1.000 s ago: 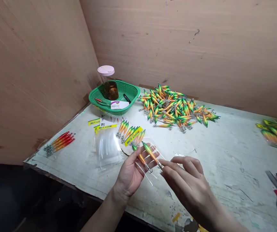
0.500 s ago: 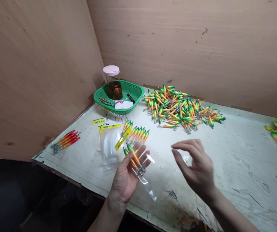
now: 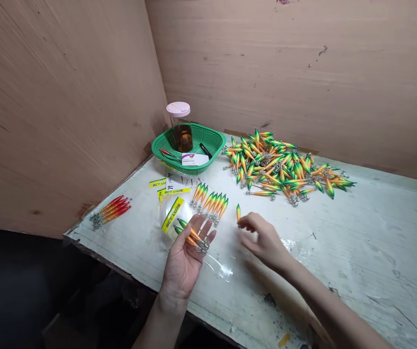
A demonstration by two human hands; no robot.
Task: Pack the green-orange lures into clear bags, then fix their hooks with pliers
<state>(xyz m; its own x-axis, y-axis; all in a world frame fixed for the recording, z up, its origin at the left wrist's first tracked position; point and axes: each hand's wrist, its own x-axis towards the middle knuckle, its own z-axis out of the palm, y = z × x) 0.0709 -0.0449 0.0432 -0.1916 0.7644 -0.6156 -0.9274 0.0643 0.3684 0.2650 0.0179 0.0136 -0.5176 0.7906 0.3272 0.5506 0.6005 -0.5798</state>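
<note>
Head view: lone squid jig [image 3: 238,212] reached by the right hand [image 3: 262,240], which is the nearer one.
Long axis points away from the wearer, green nose far, lower end hidden at the right fingertips; fingers half-curled, firm grip cannot be told. Jig is placed beyond and to the right of the left hand [image 3: 183,264], just right of the jig row [image 3: 214,205]. Left palm up, fingers partly spread; jig pair [image 3: 193,234] pinned under the thumb, hooks toward lower right, with clear BCT LURE bag [image 3: 172,216].
</note>
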